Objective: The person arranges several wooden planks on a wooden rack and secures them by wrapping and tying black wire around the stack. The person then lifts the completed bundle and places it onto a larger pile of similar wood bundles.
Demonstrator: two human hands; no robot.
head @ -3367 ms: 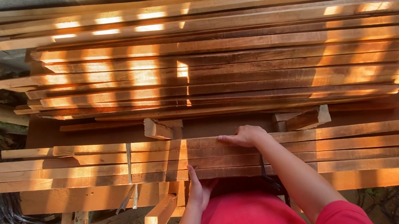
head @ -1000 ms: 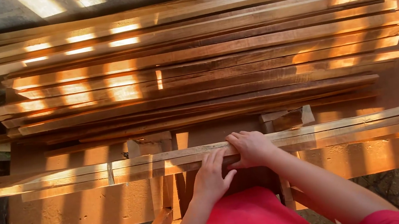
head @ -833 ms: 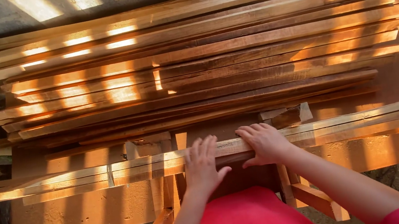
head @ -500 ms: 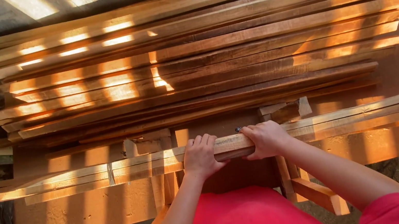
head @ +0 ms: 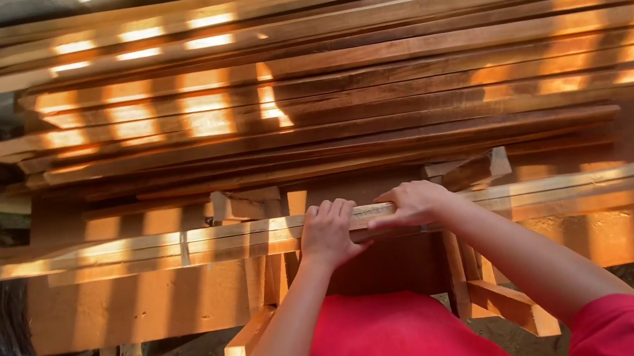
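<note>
Seen from the head camera, the left hand (head: pixel 331 234) and the right hand (head: pixel 413 204) sit side by side on a bundle of long, thin, pale wooden slats (head: pixel 137 249) that lies crosswise at the near edge of a reddish-brown wooden workbench (head: pixel 137 306). The left hand's fingers (head: pixel 330 211) curl over the top of the bundle and the right hand's fingers wrap its far edge, so both are closed on the slats near their middle. Judging by how things lie, the bundle is gathered and roughly squared, though its left ends sit slightly uneven. Beyond the hands, well apart, a broad stack of long sunlit wooden boards (head: pixel 336 76) fills the far side. Between stack and bundle lie short wooden offcut blocks (head: pixel 474 169), close to the right hand. Open room is narrow there; the bundle's ends overhang the bench freely on both sides.
</note>
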